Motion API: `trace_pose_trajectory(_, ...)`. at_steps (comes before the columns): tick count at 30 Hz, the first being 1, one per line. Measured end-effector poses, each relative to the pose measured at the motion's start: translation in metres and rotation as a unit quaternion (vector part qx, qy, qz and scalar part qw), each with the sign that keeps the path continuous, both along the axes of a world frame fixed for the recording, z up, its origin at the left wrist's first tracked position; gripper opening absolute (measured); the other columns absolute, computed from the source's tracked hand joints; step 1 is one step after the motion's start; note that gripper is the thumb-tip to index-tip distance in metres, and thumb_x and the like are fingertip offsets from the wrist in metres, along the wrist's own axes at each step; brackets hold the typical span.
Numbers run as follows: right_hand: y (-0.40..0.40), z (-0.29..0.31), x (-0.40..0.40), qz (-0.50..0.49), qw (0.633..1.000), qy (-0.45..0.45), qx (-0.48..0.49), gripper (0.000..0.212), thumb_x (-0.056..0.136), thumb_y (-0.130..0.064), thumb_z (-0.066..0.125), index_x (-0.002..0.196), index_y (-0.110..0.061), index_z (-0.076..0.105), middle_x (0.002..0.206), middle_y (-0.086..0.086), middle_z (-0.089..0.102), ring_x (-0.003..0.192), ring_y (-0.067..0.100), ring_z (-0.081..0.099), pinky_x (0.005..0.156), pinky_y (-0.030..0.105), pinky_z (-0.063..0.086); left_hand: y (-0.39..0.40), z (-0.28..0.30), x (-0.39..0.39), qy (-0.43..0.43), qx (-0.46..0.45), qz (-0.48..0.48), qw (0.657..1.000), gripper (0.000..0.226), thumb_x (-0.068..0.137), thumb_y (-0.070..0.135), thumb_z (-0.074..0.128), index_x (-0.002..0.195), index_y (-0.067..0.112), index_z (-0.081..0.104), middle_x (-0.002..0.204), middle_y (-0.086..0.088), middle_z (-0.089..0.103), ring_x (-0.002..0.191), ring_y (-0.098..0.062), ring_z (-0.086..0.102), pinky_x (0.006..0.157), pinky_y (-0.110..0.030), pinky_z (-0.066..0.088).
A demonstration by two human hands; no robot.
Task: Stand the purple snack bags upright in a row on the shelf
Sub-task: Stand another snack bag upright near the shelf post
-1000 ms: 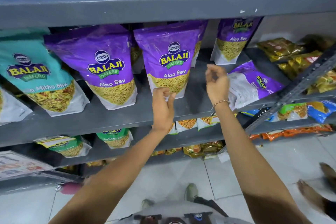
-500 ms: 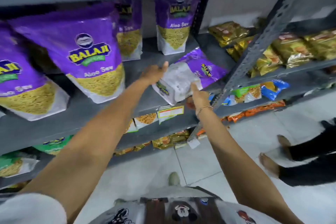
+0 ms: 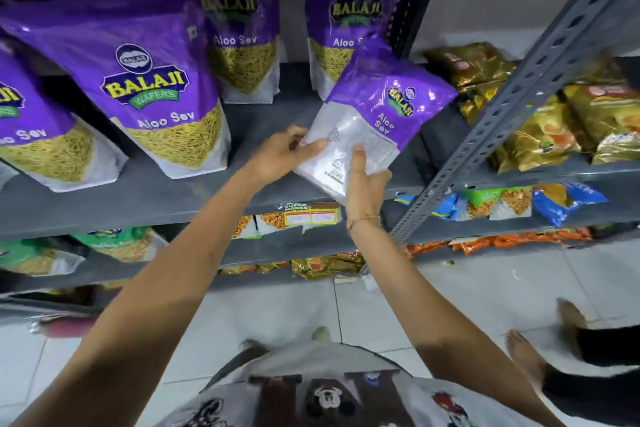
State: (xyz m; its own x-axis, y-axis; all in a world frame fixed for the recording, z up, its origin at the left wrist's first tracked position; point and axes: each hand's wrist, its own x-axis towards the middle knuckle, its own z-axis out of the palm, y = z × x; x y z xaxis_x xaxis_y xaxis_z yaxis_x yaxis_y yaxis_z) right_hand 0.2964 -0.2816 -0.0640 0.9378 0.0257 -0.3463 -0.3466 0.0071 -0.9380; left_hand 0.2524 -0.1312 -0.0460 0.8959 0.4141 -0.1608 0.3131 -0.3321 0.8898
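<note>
A purple Aloo Sev snack bag (image 3: 381,114) is tilted above the grey shelf (image 3: 194,198), its white back panel towards me and its top leaning up and right. My left hand (image 3: 284,152) grips its lower left edge. My right hand (image 3: 363,180) holds its bottom from below. Upright purple bags stand on the same shelf: one at front centre-left (image 3: 152,80), one cut off at the left edge (image 3: 31,128), and two at the back (image 3: 242,38) (image 3: 343,21).
A slanted grey perforated upright (image 3: 526,80) crosses right of the held bag. Gold snack packs (image 3: 540,128) fill the neighbouring shelf. Lower shelves hold green, blue and orange packs. Another person's bare feet (image 3: 540,354) stand on the tiled floor at lower right.
Both hands have closed on the bag that lay flat at the right of the shelf and raised its top end. The view has shifted right along the shelf.
</note>
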Motion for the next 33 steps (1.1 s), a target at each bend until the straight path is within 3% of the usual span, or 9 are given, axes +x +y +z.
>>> trace_pose_trajectory(5,0.0,-0.003,-0.016,-0.044,0.996,-0.055,0.049,0.055,0.083,-0.052,0.058,0.12,-0.015,0.039,0.116,-0.007,0.055,0.1,0.007,0.057,0.086,0.026,0.043,-0.002,0.001,-0.006,-0.051,-0.026,-0.021,0.998,0.064,0.057,0.069,0.073,0.111,0.037,0.059,0.113,0.011,0.068,0.107,-0.009,0.064,0.099,-0.039,0.05)
trace_pose_trajectory(7,0.0,-0.002,-0.016,-0.04,0.993,-0.097,0.059,0.054,0.085,-0.046,0.058,0.123,-0.013,0.038,0.119,-0.005,0.053,0.098,-0.006,0.056,0.085,0.019,0.044,-0.003,0.006,-0.008,-0.076,-0.041,-0.021,0.996,0.061,0.058,0.064,0.075,0.11,0.038,0.057,0.109,0.014,0.068,0.103,-0.005,0.064,0.094,-0.031,0.051)
trace_pose_trajectory(9,0.001,0.002,-0.011,-0.019,0.989,-0.126,0.073,0.051,0.086,-0.041,0.059,0.123,-0.011,0.038,0.122,0.001,0.056,0.105,0.0,0.058,0.092,0.025,0.049,-0.003,0.01,-0.009,-0.102,-0.049,-0.014,0.993,0.058,0.061,0.058,0.077,0.11,0.038,0.055,0.108,0.015,0.068,0.098,-0.002,0.065,0.087,-0.022,0.049)
trace_pose_trajectory(12,0.0,0.009,0.011,0.068,0.981,-0.172,0.05,0.04,0.085,-0.041,0.06,0.114,-0.023,0.042,0.119,0.0,0.06,0.112,0.017,0.058,0.096,0.04,0.048,-0.001,0.01,-0.009,-0.146,-0.044,0.027,0.988,0.061,0.063,0.049,0.079,0.113,0.03,0.05,0.11,0.013,0.064,0.099,0.002,0.063,0.081,-0.016,0.05)
trace_pose_trajectory(17,0.013,0.018,0.068,0.263,0.948,-0.178,0.03,0.039,0.078,-0.039,0.064,0.108,-0.025,0.044,0.105,-0.014,0.063,0.092,-0.006,0.063,0.077,0.017,0.051,0.011,0.0,0.001,-0.157,-0.016,0.146,0.977,0.064,0.058,0.028,0.088,0.102,0.027,0.043,0.105,0.012,0.059,0.103,-0.011,0.062,0.092,-0.035,0.053)
trace_pose_trajectory(23,0.036,0.015,0.111,0.368,0.913,-0.175,-0.016,0.049,0.079,-0.026,0.07,0.116,-0.026,0.038,0.105,-0.017,0.061,0.091,-0.008,0.061,0.073,0.014,0.051,0.015,-0.015,0.013,-0.151,0.003,0.228,0.962,0.063,0.057,0.009,0.089,0.095,0.016,0.04,0.091,0.007,0.058,0.089,-0.017,0.061,0.084,-0.041,0.056)
trace_pose_trajectory(29,0.032,0.005,0.115,0.389,0.91,-0.142,-0.015,0.061,0.073,-0.045,0.074,0.121,-0.028,0.041,0.119,-0.016,0.061,0.106,-0.007,0.06,0.087,0.019,0.053,-0.008,-0.012,0.009,-0.16,0.128,0.275,0.939,0.052,0.066,0.014,0.084,0.1,0.006,0.045,0.108,-0.008,0.04,0.085,-0.022,0.05,0.079,-0.03,0.047)
trace_pose_trajectory(31,0.031,0.0,0.105,0.366,0.918,-0.15,-0.019,0.06,0.071,-0.053,0.072,0.119,-0.029,0.043,0.119,-0.013,0.062,0.108,0.0,0.06,0.094,0.029,0.052,-0.029,-0.015,0.003,-0.188,0.114,0.283,0.933,0.043,0.075,0.01,0.075,0.103,0.007,0.042,0.11,-0.01,0.039,0.084,-0.023,0.053,0.075,-0.029,0.047)
trace_pose_trajectory(33,0.029,-0.006,0.086,0.328,0.931,-0.158,-0.012,0.048,0.074,-0.06,0.063,0.111,-0.036,0.044,0.112,-0.02,0.063,0.102,-0.005,0.061,0.089,0.024,0.051,-0.047,-0.021,-0.002,-0.181,0.079,0.243,0.95,0.041,0.08,0.01,0.07,0.109,0.008,0.04,0.114,-0.012,0.046,0.088,-0.019,0.057,0.074,-0.033,0.052)
